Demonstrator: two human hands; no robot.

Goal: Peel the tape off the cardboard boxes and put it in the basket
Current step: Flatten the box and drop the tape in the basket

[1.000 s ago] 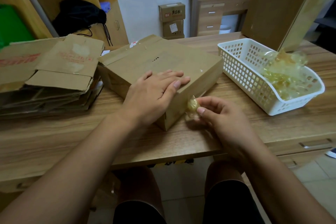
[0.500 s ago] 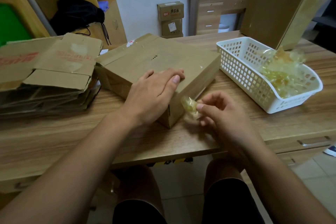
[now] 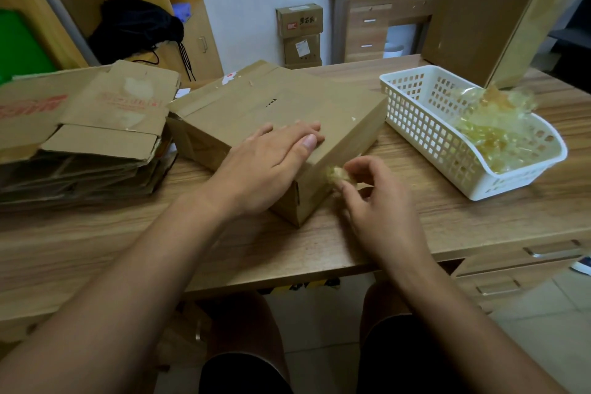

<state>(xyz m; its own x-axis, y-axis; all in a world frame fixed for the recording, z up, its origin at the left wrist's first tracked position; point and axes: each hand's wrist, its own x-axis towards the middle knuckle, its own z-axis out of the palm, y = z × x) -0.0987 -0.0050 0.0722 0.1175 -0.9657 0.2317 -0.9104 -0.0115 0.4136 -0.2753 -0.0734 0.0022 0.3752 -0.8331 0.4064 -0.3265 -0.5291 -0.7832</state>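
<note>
**Tape wad pinched at the box's near side**

The left hand lies flat, fingers straight and together, pressing on top of the cardboard box near its front edge. The right hand pinches a small crumpled tape wad between thumb and fingertips, right against the box's near side face; whether the wad is attached there cannot be told.

The box sits angled on the wooden desk, its near corner close to the desk's front edge. A torn white sticker at its far corner shows red marks, unreadable.

To the right, a strip of bare desk separates the box from the white basket, which holds a tape pile. To the left, flattened cartons carry faded red print, too blurred to read. Two small stacked cartons by the back wall bear a red logo and dark characters, illegible.
</note>
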